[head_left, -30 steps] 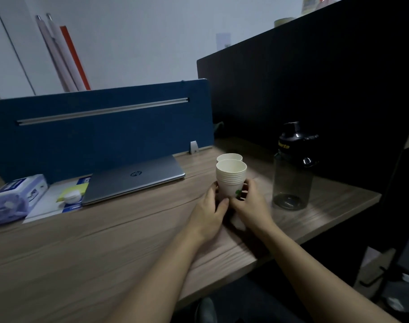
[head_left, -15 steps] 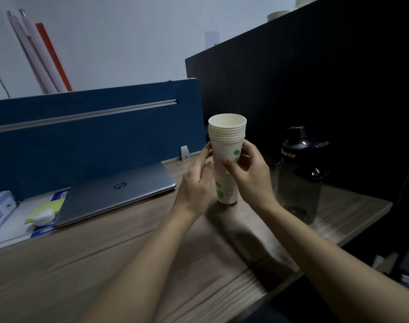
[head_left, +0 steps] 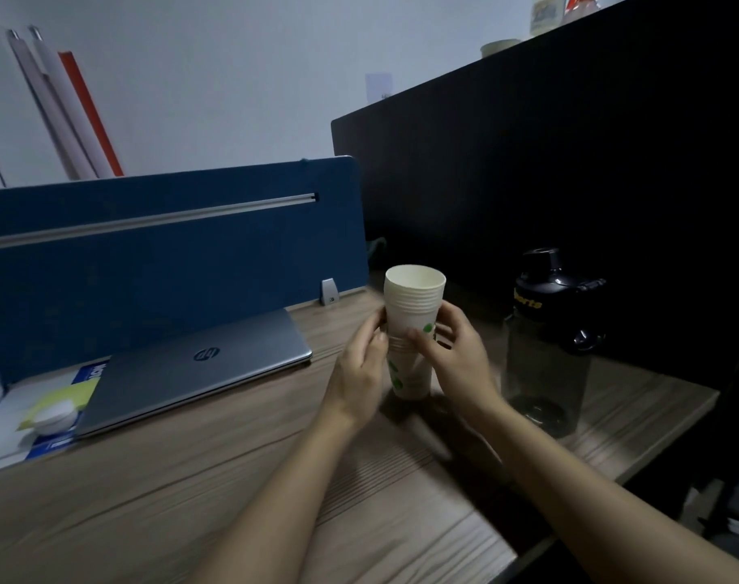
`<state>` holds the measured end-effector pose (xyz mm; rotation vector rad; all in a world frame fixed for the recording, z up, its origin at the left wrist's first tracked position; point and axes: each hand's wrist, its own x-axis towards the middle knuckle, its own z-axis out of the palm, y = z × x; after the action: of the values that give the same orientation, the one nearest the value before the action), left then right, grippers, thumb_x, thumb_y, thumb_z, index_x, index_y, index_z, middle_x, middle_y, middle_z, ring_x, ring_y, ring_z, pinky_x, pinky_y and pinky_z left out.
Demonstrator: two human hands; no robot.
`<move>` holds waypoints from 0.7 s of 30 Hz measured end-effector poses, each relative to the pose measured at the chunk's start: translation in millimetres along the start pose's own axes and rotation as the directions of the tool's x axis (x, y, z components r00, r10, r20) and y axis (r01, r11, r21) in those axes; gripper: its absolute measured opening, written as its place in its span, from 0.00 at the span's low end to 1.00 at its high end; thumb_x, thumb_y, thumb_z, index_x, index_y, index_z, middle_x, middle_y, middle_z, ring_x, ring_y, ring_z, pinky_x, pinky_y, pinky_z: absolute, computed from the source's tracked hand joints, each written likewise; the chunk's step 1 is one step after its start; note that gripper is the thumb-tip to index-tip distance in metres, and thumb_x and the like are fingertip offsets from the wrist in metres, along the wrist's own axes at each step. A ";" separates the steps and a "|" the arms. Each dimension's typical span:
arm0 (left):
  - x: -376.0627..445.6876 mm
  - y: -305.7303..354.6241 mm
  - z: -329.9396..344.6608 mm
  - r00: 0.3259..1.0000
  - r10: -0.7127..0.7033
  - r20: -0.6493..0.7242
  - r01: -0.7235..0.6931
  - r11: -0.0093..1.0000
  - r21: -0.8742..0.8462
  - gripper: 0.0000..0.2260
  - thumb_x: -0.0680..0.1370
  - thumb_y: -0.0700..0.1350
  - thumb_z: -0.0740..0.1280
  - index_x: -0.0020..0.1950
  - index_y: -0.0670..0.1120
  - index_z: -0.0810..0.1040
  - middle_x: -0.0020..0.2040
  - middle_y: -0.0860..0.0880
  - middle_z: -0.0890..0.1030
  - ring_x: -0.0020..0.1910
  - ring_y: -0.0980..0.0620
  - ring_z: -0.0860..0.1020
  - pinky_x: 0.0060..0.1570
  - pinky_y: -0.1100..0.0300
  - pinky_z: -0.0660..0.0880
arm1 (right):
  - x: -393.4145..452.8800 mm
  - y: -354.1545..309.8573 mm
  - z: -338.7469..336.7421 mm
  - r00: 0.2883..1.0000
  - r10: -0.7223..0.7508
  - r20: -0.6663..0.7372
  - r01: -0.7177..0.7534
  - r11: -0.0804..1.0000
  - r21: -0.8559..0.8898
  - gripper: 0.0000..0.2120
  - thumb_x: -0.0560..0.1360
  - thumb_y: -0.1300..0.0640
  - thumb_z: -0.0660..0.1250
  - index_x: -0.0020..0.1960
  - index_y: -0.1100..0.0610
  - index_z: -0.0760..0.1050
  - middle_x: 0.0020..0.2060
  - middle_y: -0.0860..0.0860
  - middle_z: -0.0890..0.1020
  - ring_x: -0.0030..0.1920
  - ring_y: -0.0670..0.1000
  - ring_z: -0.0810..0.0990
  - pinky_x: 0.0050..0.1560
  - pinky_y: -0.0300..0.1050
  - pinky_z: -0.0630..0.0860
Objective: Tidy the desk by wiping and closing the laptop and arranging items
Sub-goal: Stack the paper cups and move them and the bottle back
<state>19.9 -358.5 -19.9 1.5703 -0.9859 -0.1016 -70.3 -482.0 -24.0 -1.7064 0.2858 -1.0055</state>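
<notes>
A tall stack of white paper cups [head_left: 414,305] with green dots stands upright on the wooden desk [head_left: 191,499], right of centre. My left hand [head_left: 359,373] wraps its left side and my right hand [head_left: 456,360] holds its right side, fingers across the front. The silver laptop [head_left: 195,368] lies closed to the left, against the blue divider [head_left: 169,255].
A dark transparent sports bottle [head_left: 549,351] with a black lid stands just right of my right hand. Left of the laptop lie a yellow-green pad with a small white round case [head_left: 56,415] and papers. A black partition [head_left: 570,162] rises behind. The desk's right edge is near the bottle.
One second ago two cup stacks stood side by side; one was lifted onto the other, and the joined stack has since been lowered so its base rests on the desk.
</notes>
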 end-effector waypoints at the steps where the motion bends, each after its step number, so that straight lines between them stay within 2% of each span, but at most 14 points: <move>1: -2.0 -5.1 0.7 1.000 -0.012 -0.001 0.012 1.000 -0.007 0.21 0.80 0.56 0.55 0.74 0.58 0.67 0.69 0.58 0.74 0.69 0.62 0.70 0.70 0.50 0.68 | -1.4 2.7 0.5 1.000 0.006 0.004 -0.006 1.000 0.012 0.28 0.72 0.49 0.74 0.69 0.47 0.69 0.60 0.40 0.78 0.61 0.39 0.76 0.59 0.42 0.76; 4: -8.5 -15.8 1.4 0.999 -0.047 0.006 0.047 0.999 -0.001 0.21 0.80 0.59 0.57 0.74 0.62 0.65 0.68 0.63 0.74 0.68 0.65 0.70 0.70 0.50 0.67 | -7.6 12.7 6.0 0.999 0.025 0.043 -0.028 0.997 0.066 0.29 0.71 0.54 0.76 0.69 0.49 0.70 0.59 0.42 0.80 0.60 0.40 0.78 0.58 0.40 0.76; 6: -11.6 -19.7 -0.4 0.997 -0.069 0.026 0.069 0.998 0.001 0.21 0.80 0.59 0.57 0.74 0.62 0.65 0.66 0.66 0.75 0.67 0.65 0.71 0.69 0.50 0.68 | -12.4 21.9 10.3 0.993 0.057 0.102 -0.063 0.996 0.060 0.27 0.72 0.59 0.75 0.67 0.49 0.70 0.58 0.44 0.82 0.58 0.44 0.81 0.59 0.46 0.78; 8: -12.7 -21.2 -7.8 0.995 -0.096 0.027 0.095 0.995 0.027 0.22 0.79 0.60 0.57 0.73 0.63 0.65 0.63 0.69 0.76 0.66 0.66 0.71 0.69 0.51 0.69 | -13.0 28.4 14.4 0.983 0.079 0.164 -0.076 0.997 -0.024 0.25 0.72 0.60 0.75 0.67 0.52 0.72 0.57 0.47 0.82 0.57 0.45 0.81 0.60 0.51 0.78; 11: -13.6 -22.1 -30.4 0.996 -0.089 0.009 0.087 0.984 0.156 0.23 0.78 0.61 0.56 0.73 0.62 0.66 0.62 0.71 0.75 0.64 0.72 0.69 0.68 0.59 0.67 | -8.8 32.2 25.1 0.968 0.109 0.228 -0.070 0.982 -0.173 0.26 0.70 0.58 0.76 0.66 0.53 0.73 0.56 0.47 0.83 0.56 0.44 0.81 0.59 0.47 0.78; 13: -14.0 -24.1 -49.9 0.997 -0.074 -0.006 0.073 0.958 0.278 0.22 0.80 0.58 0.55 0.74 0.58 0.66 0.68 0.64 0.73 0.67 0.69 0.68 0.69 0.61 0.65 | -4.2 33.7 34.9 0.961 0.131 0.242 -0.070 0.968 -0.243 0.25 0.70 0.55 0.76 0.65 0.52 0.73 0.55 0.46 0.83 0.54 0.44 0.82 0.56 0.42 0.78; 16: -15.4 -34.4 -85.9 0.995 -0.087 -0.046 0.099 0.865 0.492 0.21 0.82 0.51 0.57 0.76 0.51 0.65 0.73 0.52 0.71 0.71 0.56 0.68 0.69 0.58 0.64 | 6.2 34.9 52.3 0.960 0.154 0.233 -0.067 0.937 -0.342 0.25 0.68 0.51 0.77 0.62 0.51 0.75 0.50 0.46 0.83 0.50 0.45 0.82 0.51 0.41 0.77; 19: -15.0 -47.8 -125.2 0.992 -0.109 -0.060 0.120 0.709 0.694 0.21 0.82 0.49 0.58 0.76 0.52 0.65 0.73 0.50 0.71 0.71 0.51 0.67 0.72 0.54 0.60 | 17.9 39.3 73.0 0.964 0.169 0.206 -0.077 0.917 -0.392 0.23 0.66 0.49 0.79 0.58 0.51 0.76 0.45 0.45 0.83 0.45 0.45 0.81 0.43 0.40 0.75; 21: -12.6 -58.9 -149.2 0.990 -0.112 -0.081 0.132 0.604 0.786 0.21 0.82 0.49 0.58 0.75 0.52 0.66 0.73 0.50 0.71 0.71 0.49 0.67 0.74 0.51 0.56 | 25.9 44.2 86.8 0.964 0.182 0.193 -0.093 0.912 -0.400 0.22 0.65 0.48 0.79 0.55 0.52 0.77 0.44 0.46 0.82 0.44 0.46 0.80 0.42 0.42 0.75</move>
<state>127.5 -239.8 -34.0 2.4597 -0.9490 0.3139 22.1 -457.1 -55.5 -2.1080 0.4747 -0.6679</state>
